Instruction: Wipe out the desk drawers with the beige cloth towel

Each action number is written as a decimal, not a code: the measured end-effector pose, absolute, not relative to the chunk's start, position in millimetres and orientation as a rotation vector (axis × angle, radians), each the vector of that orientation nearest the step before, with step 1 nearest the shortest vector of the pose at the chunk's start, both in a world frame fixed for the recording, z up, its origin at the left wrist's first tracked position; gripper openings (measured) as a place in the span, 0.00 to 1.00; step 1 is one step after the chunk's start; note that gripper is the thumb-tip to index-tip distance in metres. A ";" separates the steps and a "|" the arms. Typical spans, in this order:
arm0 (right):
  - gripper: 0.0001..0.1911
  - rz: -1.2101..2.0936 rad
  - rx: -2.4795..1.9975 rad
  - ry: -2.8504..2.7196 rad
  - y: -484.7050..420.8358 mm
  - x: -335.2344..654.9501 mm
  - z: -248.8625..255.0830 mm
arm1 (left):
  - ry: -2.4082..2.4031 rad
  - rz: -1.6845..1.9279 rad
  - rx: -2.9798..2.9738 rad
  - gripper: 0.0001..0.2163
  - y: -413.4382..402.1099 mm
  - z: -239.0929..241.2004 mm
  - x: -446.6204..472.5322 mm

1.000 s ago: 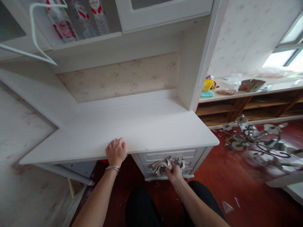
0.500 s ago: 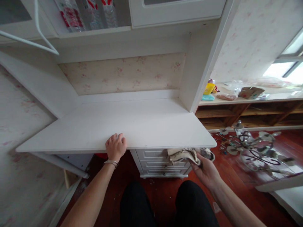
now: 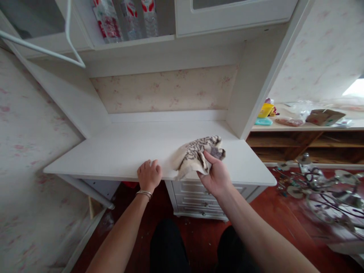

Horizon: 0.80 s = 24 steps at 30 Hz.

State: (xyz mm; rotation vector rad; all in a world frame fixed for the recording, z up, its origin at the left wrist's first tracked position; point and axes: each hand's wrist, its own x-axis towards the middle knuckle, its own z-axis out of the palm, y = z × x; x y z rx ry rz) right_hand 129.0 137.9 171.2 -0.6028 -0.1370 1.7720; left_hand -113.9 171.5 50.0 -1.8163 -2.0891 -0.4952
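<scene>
My right hand (image 3: 214, 172) grips a cream cloth (image 3: 190, 155) with a dark pattern, thumb on top. The cloth hangs crumpled over the front right part of the white desk (image 3: 136, 140); whether it touches the desktop I cannot tell for all of it. My left hand (image 3: 149, 175) rests on the desk's front edge, palm down, its fingers bent over the top and nothing seen in them. A bracelet circles the left wrist.
Above the desk, a shelf holds several plastic bottles (image 3: 131, 19). A white hanger-like wire (image 3: 68, 38) juts in at upper left. Drawers (image 3: 196, 201) stand below the desk. To the right are a low wooden shelf (image 3: 273, 142) and a chandelier (image 3: 321, 182) on the red floor.
My right hand has lifted the cloth from below the desk's front edge and moved it left, over the desktop. My left hand stays on the edge. The view has shifted slightly left.
</scene>
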 end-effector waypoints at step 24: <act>0.17 0.408 -0.957 -2.159 233.2 131.9 110.4 | -2.129 -0.518 -1.796 0.18 173.5 46.5 -114.6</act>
